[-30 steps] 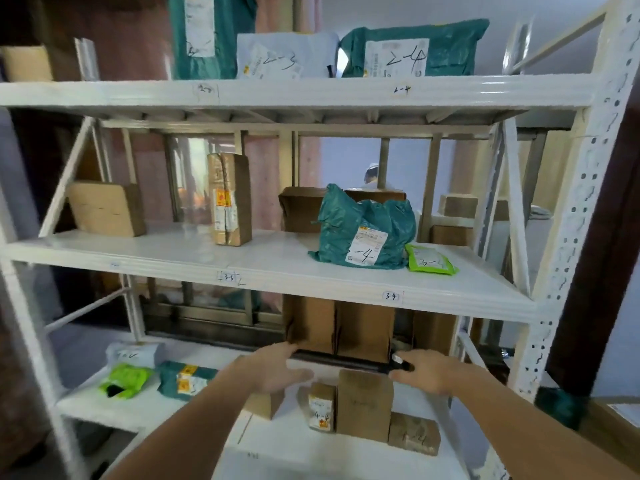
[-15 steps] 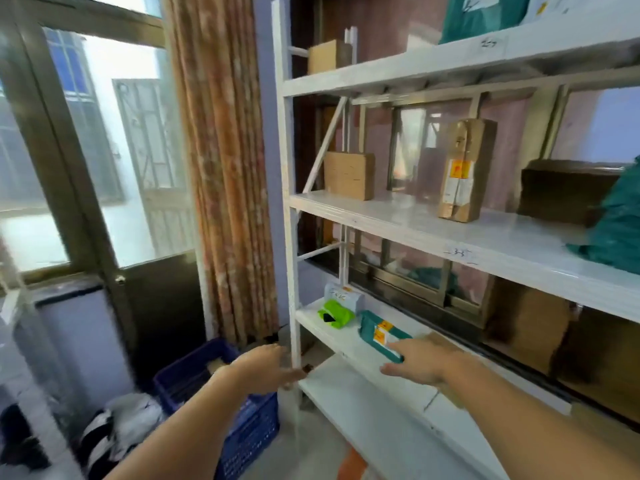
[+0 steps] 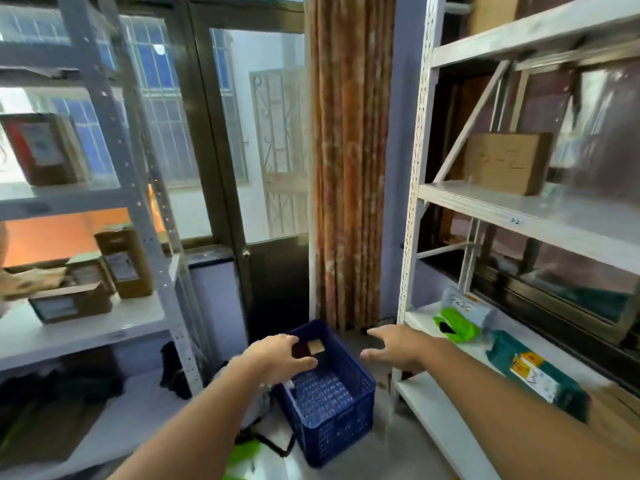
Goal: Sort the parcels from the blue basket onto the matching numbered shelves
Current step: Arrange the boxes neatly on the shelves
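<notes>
Reaching: left hand (image 3: 277,356) fingers spread above small parcel (image 3: 309,348) in blue basket (image 3: 332,410); right hand (image 3: 394,348) empty, fingers spread. Looks rigid, light; pinch opposite edges.

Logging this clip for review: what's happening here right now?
A person reaches both hands toward the blue basket on the floor between two shelving units. The left hand is over the basket, the right hand beside it; both are open and hold nothing. A small dark parcel lies at the basket's far end. Other parcels already sit on the white shelves.
</notes>
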### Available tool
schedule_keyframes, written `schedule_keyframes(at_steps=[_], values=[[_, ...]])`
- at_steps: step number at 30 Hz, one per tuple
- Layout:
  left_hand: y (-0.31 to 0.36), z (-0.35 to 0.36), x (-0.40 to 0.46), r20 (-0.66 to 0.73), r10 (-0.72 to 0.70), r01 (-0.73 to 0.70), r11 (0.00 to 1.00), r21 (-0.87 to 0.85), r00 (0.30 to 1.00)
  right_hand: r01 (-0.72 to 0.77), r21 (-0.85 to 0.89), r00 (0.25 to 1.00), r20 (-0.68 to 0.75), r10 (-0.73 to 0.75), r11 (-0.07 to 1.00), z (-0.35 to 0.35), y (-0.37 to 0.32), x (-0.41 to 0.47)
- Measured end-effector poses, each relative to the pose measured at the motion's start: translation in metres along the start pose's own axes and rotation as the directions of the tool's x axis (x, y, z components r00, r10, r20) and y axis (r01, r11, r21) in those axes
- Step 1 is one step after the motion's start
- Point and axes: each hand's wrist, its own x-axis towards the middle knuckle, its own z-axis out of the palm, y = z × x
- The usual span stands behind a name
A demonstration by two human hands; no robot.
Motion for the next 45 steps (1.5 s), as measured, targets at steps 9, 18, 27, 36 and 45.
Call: schedule_keyframes(at_steps=[9,18,27,36,45], values=[[-0.031,0.001,0.072,0.011,-0.085,0.085,0.996,-0.003,0.996,0.026,0.015,0.994,0.104,-0.028,1.0,0.001,0.005,0.103],[-0.025,-0.015,0.179,0.024,-0.118,0.119,0.993,-0.018,0.993,0.055,-0.028,0.983,0.18,-0.049,0.998,-0.026,0.052,0.224],[-0.058,-0.027,0.273,0.071,-0.158,0.16,0.987,-0.015,0.985,0.041,-0.012,0.975,0.219,-0.038,0.999,-0.03,0.067,0.34],[-0.132,-0.039,0.396,0.156,-0.148,0.15,0.989,-0.003,0.977,0.039,-0.019,0.969,0.246,-0.033,0.999,-0.034,0.045,0.472],[-0.151,-0.047,0.519,0.247,-0.065,0.056,0.997,0.046,0.967,-0.03,0.004,0.956,0.291,0.027,1.0,-0.039,0.064,0.569]])
